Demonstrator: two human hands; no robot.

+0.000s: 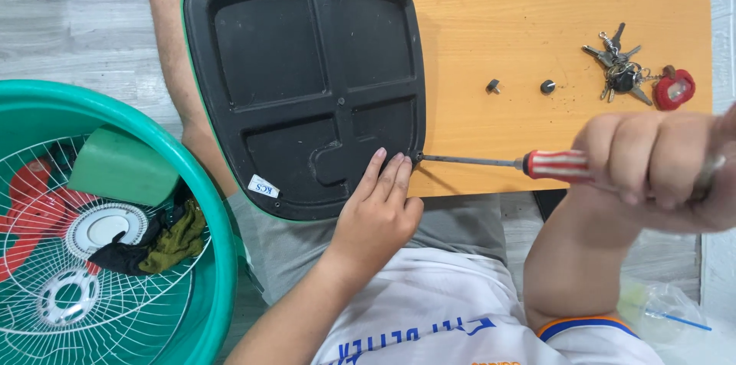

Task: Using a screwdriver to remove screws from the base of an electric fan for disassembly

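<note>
Head view, looking down. A black plastic panel [303, 89] with a green rim lay ribbed side up, partly on the orange wooden counter [552, 4] and partly over the person's lap. The left hand [377, 215] rested on the panel's near right corner, its fingers [387, 175] stretched out flat and open, pressing the panel and gripping nothing. The right hand [659, 169], blurred and close to the camera, had its fingers curled shut around the red-and-white striped handle of a screwdriver [529, 163]. The screwdriver's metal shaft ran level to the left, and its tip met the panel's edge just beside the left fingertips. On the counter beyond the shaft lay two small dark screws [520, 87], close together, and further right a bunch of keys [622, 66] with a red fob. At left stood a green plastic basin [207, 258] holding a white wire fan guard [77, 273], a green sponge block [123, 167] and dark rags [153, 246].
</note>
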